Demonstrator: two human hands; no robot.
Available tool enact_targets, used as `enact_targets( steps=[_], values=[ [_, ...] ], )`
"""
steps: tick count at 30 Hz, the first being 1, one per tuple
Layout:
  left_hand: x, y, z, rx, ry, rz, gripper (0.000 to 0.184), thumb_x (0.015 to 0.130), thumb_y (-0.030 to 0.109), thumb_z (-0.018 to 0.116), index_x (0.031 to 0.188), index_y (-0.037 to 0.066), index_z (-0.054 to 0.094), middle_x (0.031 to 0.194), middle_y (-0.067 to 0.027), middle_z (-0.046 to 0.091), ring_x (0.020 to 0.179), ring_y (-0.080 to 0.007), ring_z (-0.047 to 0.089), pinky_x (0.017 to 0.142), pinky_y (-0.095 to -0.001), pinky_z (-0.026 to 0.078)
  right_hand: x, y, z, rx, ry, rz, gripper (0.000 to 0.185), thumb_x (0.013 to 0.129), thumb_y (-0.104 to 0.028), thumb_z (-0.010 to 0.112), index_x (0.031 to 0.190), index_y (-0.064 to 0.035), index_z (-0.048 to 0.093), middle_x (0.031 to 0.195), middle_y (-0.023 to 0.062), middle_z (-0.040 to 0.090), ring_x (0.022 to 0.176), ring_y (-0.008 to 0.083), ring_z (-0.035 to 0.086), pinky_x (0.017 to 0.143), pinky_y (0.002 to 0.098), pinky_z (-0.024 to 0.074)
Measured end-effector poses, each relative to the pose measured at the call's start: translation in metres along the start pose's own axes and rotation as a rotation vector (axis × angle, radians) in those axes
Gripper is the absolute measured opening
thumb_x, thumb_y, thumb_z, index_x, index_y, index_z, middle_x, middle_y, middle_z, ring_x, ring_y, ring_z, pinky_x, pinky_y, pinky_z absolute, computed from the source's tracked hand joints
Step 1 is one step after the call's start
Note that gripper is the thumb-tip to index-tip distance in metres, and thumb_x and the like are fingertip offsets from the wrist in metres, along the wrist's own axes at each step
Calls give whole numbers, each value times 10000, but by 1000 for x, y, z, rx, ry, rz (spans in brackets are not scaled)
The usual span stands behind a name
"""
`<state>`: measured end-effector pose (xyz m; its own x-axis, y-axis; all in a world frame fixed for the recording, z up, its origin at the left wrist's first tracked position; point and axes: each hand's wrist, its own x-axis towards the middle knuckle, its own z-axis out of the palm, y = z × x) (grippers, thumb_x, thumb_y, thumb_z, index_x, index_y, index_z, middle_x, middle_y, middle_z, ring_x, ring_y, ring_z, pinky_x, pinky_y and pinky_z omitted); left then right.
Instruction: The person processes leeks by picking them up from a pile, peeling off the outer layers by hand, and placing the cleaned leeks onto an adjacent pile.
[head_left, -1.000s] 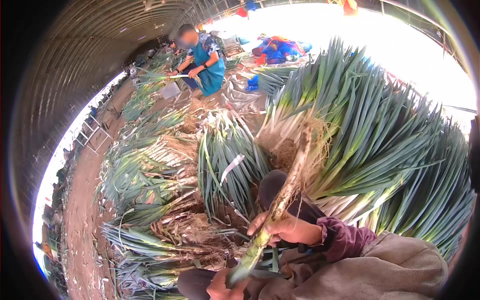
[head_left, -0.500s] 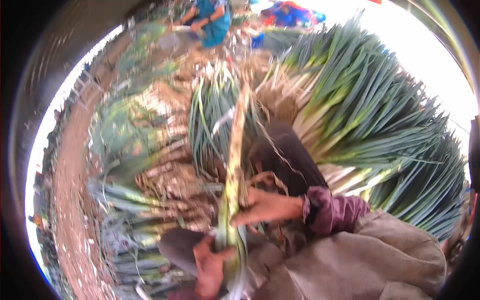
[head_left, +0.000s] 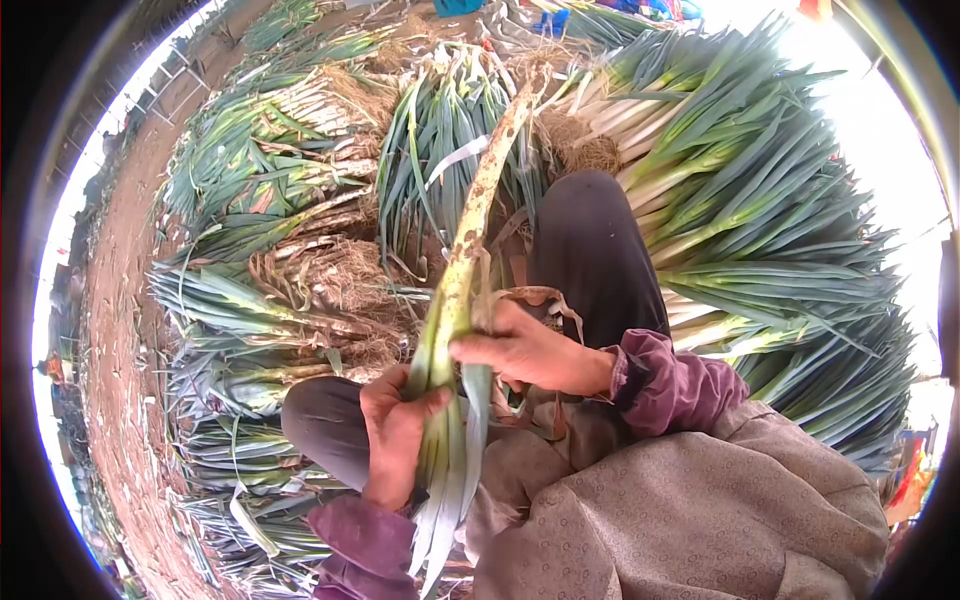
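Observation:
A long leek (head_left: 468,245) with a dirt-spotted pale stalk slants across the middle of the head view, roots up and green leaves hanging down. My left hand (head_left: 395,430) is wrapped round it where the leaves start, thumb across the front. Slightly higher, my right hand (head_left: 535,350) closes on its right side, with the thumb pressed to the stalk. A dry, peeling outer leaf (head_left: 484,290) hangs beside the stalk at my right fingers, whose tips are partly hidden.
A large pile of leeks (head_left: 760,220) fills the right side. Rougher leeks with matted roots (head_left: 330,275) lie in heaps on the left. Another bundle (head_left: 455,140) lies ahead, beyond my knees (head_left: 595,240). A dirt path (head_left: 125,350) runs along the far left.
The view has tilted down and steadied. Both hands sit higher in view, still on the leek, whose root end now leans further right. The person at the back is mostly out of view.

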<state>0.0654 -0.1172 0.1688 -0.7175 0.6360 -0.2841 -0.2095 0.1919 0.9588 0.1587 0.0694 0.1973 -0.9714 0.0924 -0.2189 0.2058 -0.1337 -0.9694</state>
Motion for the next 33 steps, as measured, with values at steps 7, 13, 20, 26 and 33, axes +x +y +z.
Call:
enact_targets(
  steps=[7, 13, 20, 26, 33],
  values=[
    [14, -34, -55, -70, 436, -37, 183, 837, 155, 625, 784, -20, 618, 675, -41, 586, 581, -126, 542, 549, -274, 433, -60, -72, -39, -132, 109, -474, 169, 889, -164, 612, 814, -12, 620, 624, 10, 540, 549, 74, 504, 470, 253, 368],
    [-2, -27, -82, -367, 306, -207, 320, 818, 306, 655, 921, 7, 610, 711, -68, 586, 617, -187, 566, 579, -291, 468, -9, -8, -62, -787, -113, -203, 255, 892, -231, 624, 780, -1, 622, 565, 87, 516, 520, 158, 507, 503, 321, 389],
    [-20, -9, -60, -284, 77, -92, 334, 677, 223, 687, 885, -21, 592, 643, -88, 553, 523, -170, 538, 473, -289, 449, 6, 0, -15, -1010, -9, -532, 335, 872, -291, 626, 712, -36, 479, 563, 135, 474, 522, 345, 517, 512, 417, 387],
    [-37, 19, -17, -325, 24, -102, 349, 630, 189, 666, 889, -36, 601, 671, -99, 587, 523, -171, 546, 490, -285, 458, 31, -7, 43, -725, 253, -680, 225, 913, -216, 603, 849, -22, 509, 587, 162, 471, 496, 371, 524, 461, 434, 369],
    [-47, 20, -2, -351, -53, -107, 259, 692, 131, 651, 879, -46, 616, 728, -96, 620, 582, -165, 578, 549, -285, 487, 43, 17, 64, -695, 484, -764, 207, 946, -175, 523, 831, -25, 441, 614, 150, 462, 495, 372, 496, 448, 442, 357]
  ],
)
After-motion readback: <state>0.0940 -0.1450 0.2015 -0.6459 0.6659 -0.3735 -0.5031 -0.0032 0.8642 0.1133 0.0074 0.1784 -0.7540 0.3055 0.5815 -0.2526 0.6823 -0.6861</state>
